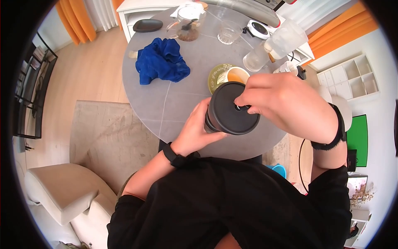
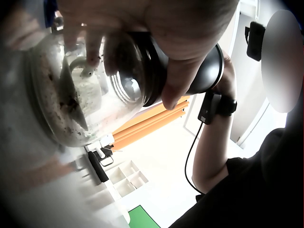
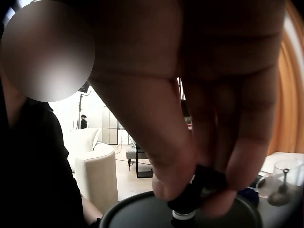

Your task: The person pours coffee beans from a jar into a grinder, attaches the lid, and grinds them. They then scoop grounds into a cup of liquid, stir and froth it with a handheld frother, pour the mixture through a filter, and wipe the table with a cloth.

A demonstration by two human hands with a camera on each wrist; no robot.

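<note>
My left hand (image 1: 194, 129) grips the upper part of a glass jar (image 2: 102, 107), fingers and thumb wrapped round it beneath its wide black lid (image 1: 226, 118). Through the glass, in the left wrist view, dark specks cling to the wall. From above, my right hand (image 1: 282, 97) pinches a small black knob (image 3: 186, 204) in the middle of the lid with thumb and fingertips. The jar is held over the near side of the table, the lid facing up toward the head camera. Just behind it, a cup (image 1: 244, 73) with orange contents stands on a green plate (image 1: 214, 83).
A crumpled blue cloth (image 1: 161, 62) lies left on the round grey table (image 1: 166, 106). Behind it are a glass pitcher (image 1: 188, 31) with dark residue and a dark oval object (image 1: 148, 25). A glass tumbler (image 1: 229, 33) and clear jug (image 1: 288, 39) stand at the far right.
</note>
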